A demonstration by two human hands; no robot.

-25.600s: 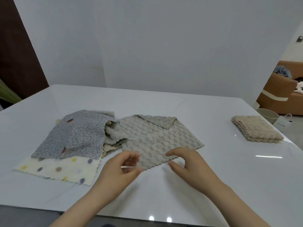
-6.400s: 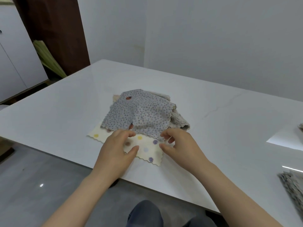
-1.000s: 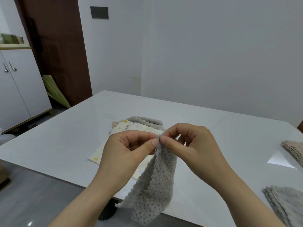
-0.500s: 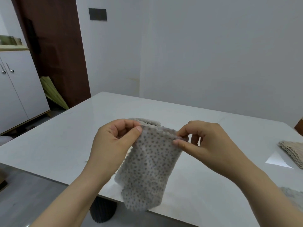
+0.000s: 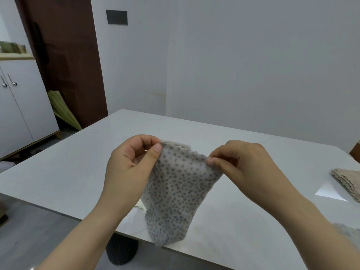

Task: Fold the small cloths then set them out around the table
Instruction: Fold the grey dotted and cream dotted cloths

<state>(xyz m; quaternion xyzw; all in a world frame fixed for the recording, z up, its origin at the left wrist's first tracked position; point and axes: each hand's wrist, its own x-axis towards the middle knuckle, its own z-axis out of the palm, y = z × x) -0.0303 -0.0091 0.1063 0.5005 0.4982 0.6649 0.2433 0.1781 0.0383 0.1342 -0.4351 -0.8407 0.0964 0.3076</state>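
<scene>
**Spotted cloth held up by its top edge, fold not yet laid**

The spotted cloth point(image 5: 175, 191) hangs in the air. Its scalloped top edge is stretched between the two hands and the rest droops and narrows towards its lower end. The left hand point(image 5: 128, 166) pinches one upper corner between thumb and curled fingers, and the right hand point(image 5: 239, 168) pinches the other the same way. Neither hand holds anything else. I cannot tell whether the cloth is a single layer or already doubled.

Beneath the spotted cloth lies the pale worktop point(image 5: 78, 172), and the cloth's lower end hangs in front of the worktop's near edge. Just behind its top edge a strip of grey textured fabric point(image 5: 175, 143) peeks out. Beside its left flank a sliver of pale fabric point(image 5: 140, 206) shows on the worktop. These are probably cloths waiting their turn. Well to the right of the spotted cloth sits a folded beige cloth point(image 5: 346, 182), and nearer the person on that side the blurred edge of another cloth point(image 5: 348, 232) enters the view. Far to its left stands a white cabinet point(image 5: 23, 114).

The grip is light and only at the corners. If one pinch slips, that side will drop and the edges will no longer match when folded. Because the lower end overhangs the near edge, a full release here could send the cloth to the floor. Lowering it straight down risks landing it on the fabric behind, which would rumple both.
</scene>
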